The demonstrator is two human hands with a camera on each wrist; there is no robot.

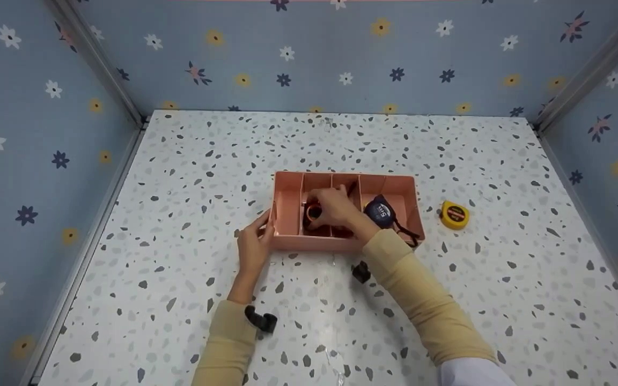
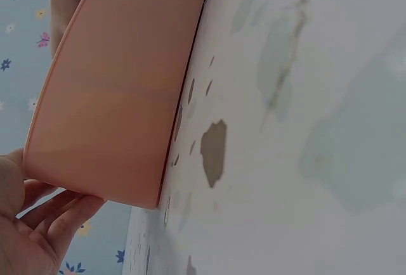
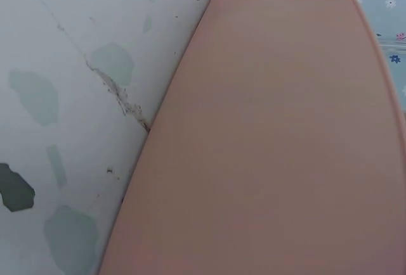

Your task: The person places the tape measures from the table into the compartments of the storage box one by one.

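Observation:
A pink divided box [image 1: 288,244] stands on the speckled tabletop. At its left end my left hand [image 1: 254,247] grips the end wall, thumb by the rim and fingers against the outside; the left wrist view shows this left hand [image 2: 38,230] at the box's corner. My right hand [image 1: 333,208] reaches into the middle compartments, its thumb and fingers around a dark round thing with an orange-red ring [image 1: 313,212]. That thing is partly hidden by the hand. The right wrist view shows mostly the box's outer side wall [image 3: 266,129].
A dark blue tape measure [image 1: 379,212] with a black strap lies in the box's right compartment. Right of the box, a yellow tape measure [image 1: 455,215] lies on the tabletop [image 1: 223,145]. Flowered blue panels [image 1: 314,59] rise at the back and both sides.

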